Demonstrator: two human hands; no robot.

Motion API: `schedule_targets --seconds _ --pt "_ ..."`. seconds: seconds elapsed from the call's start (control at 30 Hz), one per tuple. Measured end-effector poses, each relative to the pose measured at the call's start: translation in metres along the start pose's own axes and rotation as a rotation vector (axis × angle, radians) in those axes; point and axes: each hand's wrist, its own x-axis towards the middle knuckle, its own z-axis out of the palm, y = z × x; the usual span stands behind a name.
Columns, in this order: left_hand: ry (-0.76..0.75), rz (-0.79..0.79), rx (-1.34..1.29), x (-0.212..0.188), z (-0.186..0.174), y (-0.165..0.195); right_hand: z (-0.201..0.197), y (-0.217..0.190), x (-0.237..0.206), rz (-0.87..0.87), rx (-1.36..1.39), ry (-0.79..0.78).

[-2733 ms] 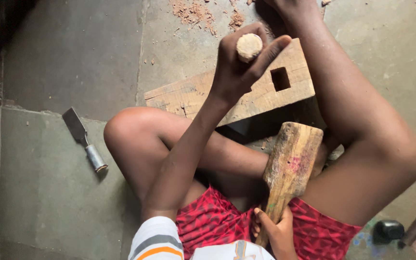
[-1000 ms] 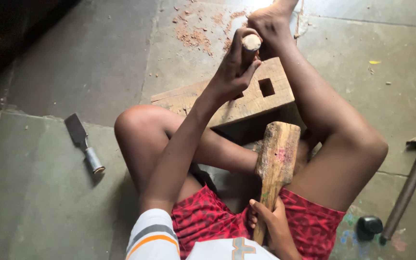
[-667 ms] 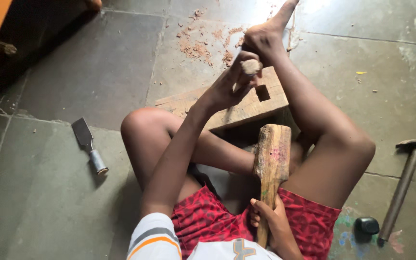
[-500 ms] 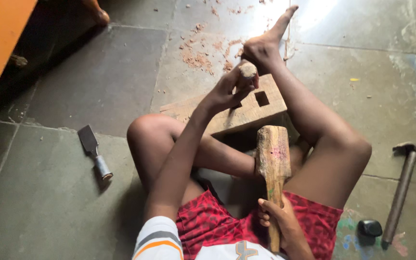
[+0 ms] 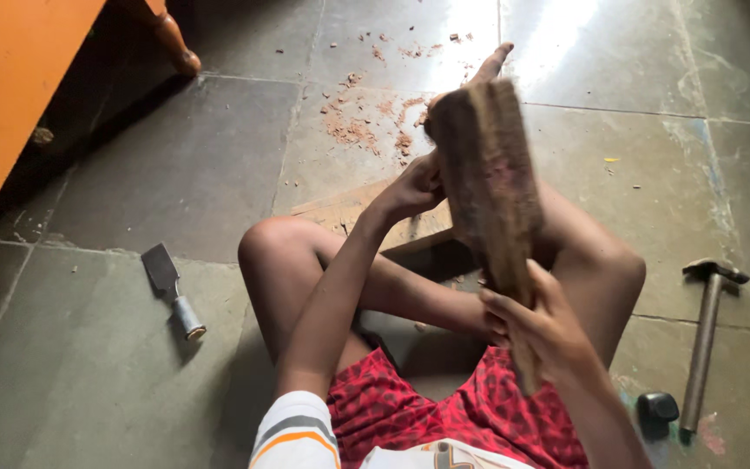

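I sit on the stone floor with my legs folded around a wooden block (image 5: pixel 340 211) that shows only at its left part. My left hand (image 5: pixel 411 185) is closed on a chisel handle held upright over the block; the handle is mostly hidden. My right hand (image 5: pixel 542 327) grips the shaft of a big wooden mallet (image 5: pixel 486 178), which is raised, motion-blurred, and covers the block's middle and my foot.
A wide flat chisel (image 5: pixel 172 287) lies on the floor at left. A metal hammer (image 5: pixel 707 334) and a small dark object (image 5: pixel 657 409) lie at right. An orange furniture piece with a turned leg (image 5: pixel 167 35) stands upper left. Wood chips (image 5: pixel 366 126) lie beyond the block.
My right hand has swung the mallet up from resting between my legs to high in front of the block. The camera has tilted back, showing more floor. My left hand stays on the chisel.
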Motion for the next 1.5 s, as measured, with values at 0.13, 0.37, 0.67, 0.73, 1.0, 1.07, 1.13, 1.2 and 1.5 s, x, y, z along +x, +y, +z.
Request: schedule_targets --seconds 0.13,0.37,0.67,0.73,1.0,1.07,1.13,1.2,1.5 --pt "0.052 0.041 0.184 -0.001 -0.006 -0.004 0.022 -0.014 0.01 0.043 -0.079 0.053" --pt "0.113 -0.04 0.147 0.001 -0.007 0.015 0.001 -0.046 -0.002 -0.495 -0.254 0.026" --pt "0.19 -0.089 0.35 -0.009 0.001 0.035 0.0 0.014 0.022 0.056 -0.021 -0.019" --pt "0.165 0.133 0.51 -0.009 0.005 0.041 -0.013 0.0 0.004 0.115 0.02 -0.007" --pt "0.215 0.025 0.49 -0.004 0.001 0.026 -0.008 -0.069 0.0 -0.735 -0.278 0.122" --pt "0.212 0.063 0.436 -0.005 -0.006 0.009 0.017 -0.057 0.018 -0.697 -0.253 0.068" --pt "0.194 0.138 0.36 -0.005 -0.013 -0.007 0.039 -0.038 0.03 -0.477 -0.207 -0.091" --pt "0.241 -0.087 0.436 -0.005 -0.019 -0.018 0.044 -0.026 0.027 -0.039 -0.134 -0.146" --pt "0.232 0.051 0.431 0.002 -0.017 0.009 -0.016 -0.132 0.004 -0.494 -0.421 0.21"
